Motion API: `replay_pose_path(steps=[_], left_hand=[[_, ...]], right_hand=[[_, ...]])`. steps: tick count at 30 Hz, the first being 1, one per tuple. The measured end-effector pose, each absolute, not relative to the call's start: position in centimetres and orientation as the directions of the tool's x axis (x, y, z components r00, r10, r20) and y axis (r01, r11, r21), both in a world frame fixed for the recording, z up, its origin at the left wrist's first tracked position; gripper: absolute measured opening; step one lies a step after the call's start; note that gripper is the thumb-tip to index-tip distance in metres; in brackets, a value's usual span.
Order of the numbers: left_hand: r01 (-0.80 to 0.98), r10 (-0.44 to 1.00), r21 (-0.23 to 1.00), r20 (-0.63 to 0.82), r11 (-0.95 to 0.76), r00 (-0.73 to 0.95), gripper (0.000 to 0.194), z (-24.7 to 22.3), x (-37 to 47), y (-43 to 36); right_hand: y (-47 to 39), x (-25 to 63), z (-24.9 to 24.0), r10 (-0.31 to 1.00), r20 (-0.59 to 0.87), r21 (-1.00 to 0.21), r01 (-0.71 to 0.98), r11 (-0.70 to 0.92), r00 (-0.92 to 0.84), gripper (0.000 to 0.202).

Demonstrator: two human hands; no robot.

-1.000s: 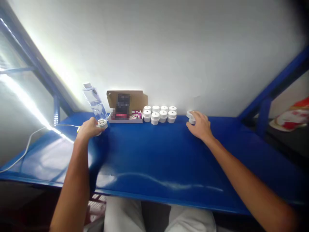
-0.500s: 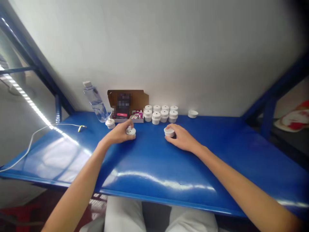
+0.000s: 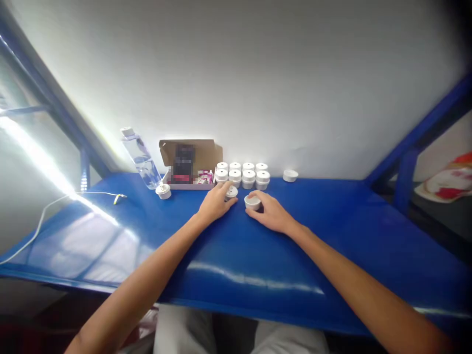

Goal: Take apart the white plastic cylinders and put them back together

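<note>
My left hand [image 3: 217, 202] has its fingers round a round white piece [image 3: 231, 192] with small dark holes in its top. Just to the right, my right hand [image 3: 268, 210] grips a small white cup [image 3: 252, 202] between thumb and fingers, its open side up. A narrow gap separates the two pieces. Behind my hands, several white lidded pieces [image 3: 248, 179] stand in two rows, each with a dark spot on top.
An open cardboard box [image 3: 206, 150] with small packets stands beside a tilted water bottle [image 3: 142, 158] and a white piece [image 3: 163, 191]. Another white cup [image 3: 290, 175] sits back right. A white cable [image 3: 47, 205] crosses the blue table [image 3: 236, 255] at left.
My left hand has moved right with its white piece, close to the cup in my right hand. My right hand keeps its grip. The whole view has shifted slightly.
</note>
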State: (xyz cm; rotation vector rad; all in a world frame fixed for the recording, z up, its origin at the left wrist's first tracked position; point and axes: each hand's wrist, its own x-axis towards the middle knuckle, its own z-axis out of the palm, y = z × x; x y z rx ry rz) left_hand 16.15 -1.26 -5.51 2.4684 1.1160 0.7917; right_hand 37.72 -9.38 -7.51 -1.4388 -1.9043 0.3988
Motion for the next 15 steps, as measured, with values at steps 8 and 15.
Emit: replay_pose_path(steps=[8, 15], left_hand=[[0.404, 0.719, 0.644, 0.345, -0.649, 0.604, 0.054, -5.5, 15.7, -3.9], [0.228, 0.764, 0.865, 0.236, -0.446, 0.6, 0.048, -4.1, 15.9, -3.8]], right_hand=[[-9.0, 37.9, -7.6, 0.879, 0.465, -0.791, 0.493, 0.361, 0.102, 0.043], [-10.0, 37.7, -6.3, 0.866, 0.498, -0.767, 0.442, 0.465, -0.046, 0.051]])
